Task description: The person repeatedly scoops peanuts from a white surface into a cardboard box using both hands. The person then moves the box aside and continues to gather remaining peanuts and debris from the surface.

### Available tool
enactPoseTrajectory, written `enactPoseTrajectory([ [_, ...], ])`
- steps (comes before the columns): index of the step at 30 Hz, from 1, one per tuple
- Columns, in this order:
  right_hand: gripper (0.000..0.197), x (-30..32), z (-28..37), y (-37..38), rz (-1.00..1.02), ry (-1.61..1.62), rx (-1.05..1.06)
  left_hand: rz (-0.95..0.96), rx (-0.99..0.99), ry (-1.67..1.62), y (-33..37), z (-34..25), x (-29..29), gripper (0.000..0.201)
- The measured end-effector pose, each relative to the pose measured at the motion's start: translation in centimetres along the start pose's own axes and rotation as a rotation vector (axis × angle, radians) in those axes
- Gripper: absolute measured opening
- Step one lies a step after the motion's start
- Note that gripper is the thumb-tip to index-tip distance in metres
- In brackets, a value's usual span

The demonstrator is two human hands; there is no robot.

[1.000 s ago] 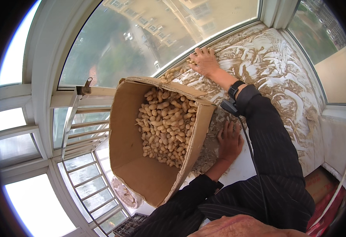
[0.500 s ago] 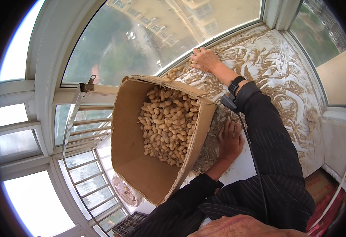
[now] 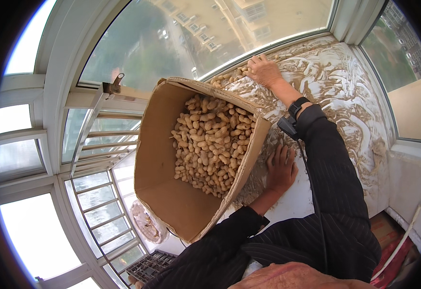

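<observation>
An open cardboard box (image 3: 160,164) stands in the middle of the view, partly filled with peanuts (image 3: 210,139) in their shells. Below its right side, my left hand (image 3: 281,168) lies flat on the dusty white sill, palm down and fingers extended, holding nothing. My right hand (image 3: 264,71) reaches to the far edge of the sill, beside the window, with its fingers curled down. A row of loose peanuts (image 3: 227,78) lies along the window frame next to those fingers. The fingertips are partly hidden, so what they grip cannot be made out.
Brown dirt streaks the white sill (image 3: 350,91). A window (image 3: 181,38) borders the far side, and a metal rail (image 3: 95,115) stands left of the box. A black cable (image 3: 311,192) runs along my right arm. A dark crate (image 3: 155,265) sits at lower left.
The whole view has shifted slightly. My right hand stays by the window edge, its fingers still curled among the peanuts. My left hand has stayed flat on the sill.
</observation>
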State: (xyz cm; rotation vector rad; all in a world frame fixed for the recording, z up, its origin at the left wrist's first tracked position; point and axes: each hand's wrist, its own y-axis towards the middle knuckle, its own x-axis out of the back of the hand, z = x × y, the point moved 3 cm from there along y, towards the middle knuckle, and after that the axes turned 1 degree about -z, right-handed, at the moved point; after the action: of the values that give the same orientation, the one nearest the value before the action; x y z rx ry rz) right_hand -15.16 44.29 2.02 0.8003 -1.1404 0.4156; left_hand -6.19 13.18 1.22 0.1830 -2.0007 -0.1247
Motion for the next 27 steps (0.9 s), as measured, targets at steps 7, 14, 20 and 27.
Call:
enactPoseTrajectory([
  [7,0.026,-0.5,-0.7,-0.4,-0.155,0.06,-0.019,-0.004,-0.007,-0.027,0.1,0.0,0.2,0.053],
  [14,0.024,-0.6,-1.1,-1.0,-0.269,0.065,-0.033,-0.033,-0.013,0.008,0.0,0.0,-0.1,0.051],
  [20,0.022,0.6,-3.4,-2.0,-0.455,0.44,-0.431,-0.028,0.001,0.061,-0.2,0.2,-0.5,0.051],
  [27,0.013,15.3,-0.2,-2.0,-0.475,1.464,-0.684,-0.089,-0.006,0.046,-0.1,0.3,-0.7,0.048],
])
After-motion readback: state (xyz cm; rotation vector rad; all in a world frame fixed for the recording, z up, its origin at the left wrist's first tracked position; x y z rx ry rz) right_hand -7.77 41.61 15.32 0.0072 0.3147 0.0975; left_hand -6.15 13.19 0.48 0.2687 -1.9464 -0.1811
